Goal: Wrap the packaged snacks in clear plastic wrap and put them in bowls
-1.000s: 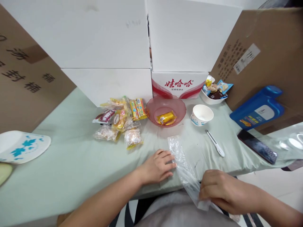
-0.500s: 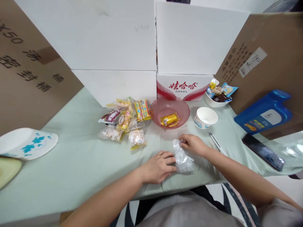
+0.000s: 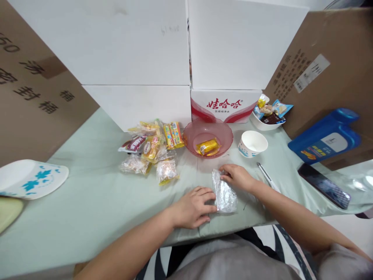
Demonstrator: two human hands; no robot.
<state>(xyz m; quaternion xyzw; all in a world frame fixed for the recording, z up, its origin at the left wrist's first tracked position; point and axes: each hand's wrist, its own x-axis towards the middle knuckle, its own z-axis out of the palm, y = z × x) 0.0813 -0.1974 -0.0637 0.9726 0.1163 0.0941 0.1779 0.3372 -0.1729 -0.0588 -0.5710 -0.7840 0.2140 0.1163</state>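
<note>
A clear, crinkled plastic bag point(image 3: 225, 196) lies flat on the cloth near the table's front edge. My left hand point(image 3: 194, 207) rests palm down at its left side, fingers spread, with fingertips touching the bag's edge. At the upper right of the bag, my right hand point(image 3: 236, 177) has its fingers closed on the top edge. Beyond both hands stands a pink glass bowl point(image 3: 188, 136) with yellow-wrapped snacks point(image 3: 208, 147) in it. Left of the bowl sits a pile of packaged snacks point(image 3: 151, 147).
A white paper cup point(image 3: 247, 149), tweezers point(image 3: 266, 175), a phone point(image 3: 323, 185) and a blue bottle point(image 3: 323, 136) are on the right. A white dish point(image 3: 259, 125) of snacks stands behind them. At left is a patterned paper container point(image 3: 58, 182). Boxes point(image 3: 140, 105) wall the back.
The view has shifted slightly. The bag looks flatter and smoother at its lower part; both hands stay nearly in the same places beside it.
</note>
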